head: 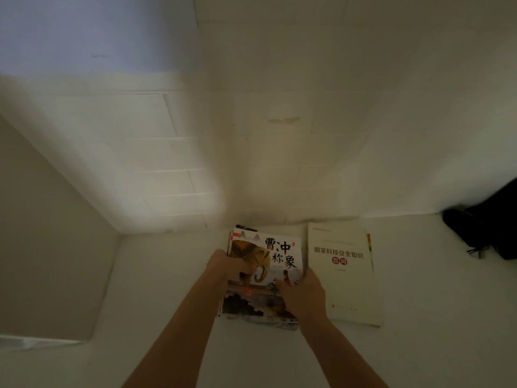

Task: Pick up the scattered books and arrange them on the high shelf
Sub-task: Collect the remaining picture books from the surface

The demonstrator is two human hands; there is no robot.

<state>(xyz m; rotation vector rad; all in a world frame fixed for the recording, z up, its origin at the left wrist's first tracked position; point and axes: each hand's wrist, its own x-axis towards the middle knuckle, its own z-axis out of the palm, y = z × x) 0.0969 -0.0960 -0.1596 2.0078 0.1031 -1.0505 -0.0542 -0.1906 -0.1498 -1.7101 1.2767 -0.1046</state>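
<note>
Both forearms reach up and in from the near edge of the white shelf point(419, 275), and the hands have the stack of picture books point(260, 301) between them. The left hand point(230, 266) is clamped on the stack's left edge, thumb on the elephant cover point(277, 256). The right hand point(303, 298) is pressed flat against the near right corner, fingers closed on it. That two-sided hold looks meant to square the loose covers up, as the lower ones fan out at the near edge. Just beside, to the right, the pale paperback with the red badge point(342, 264) lies flat, apparently already placed. Farther right, a dark object point(486, 228) sits near the tiled back wall point(279, 135); what it is, I can't tell.
</note>
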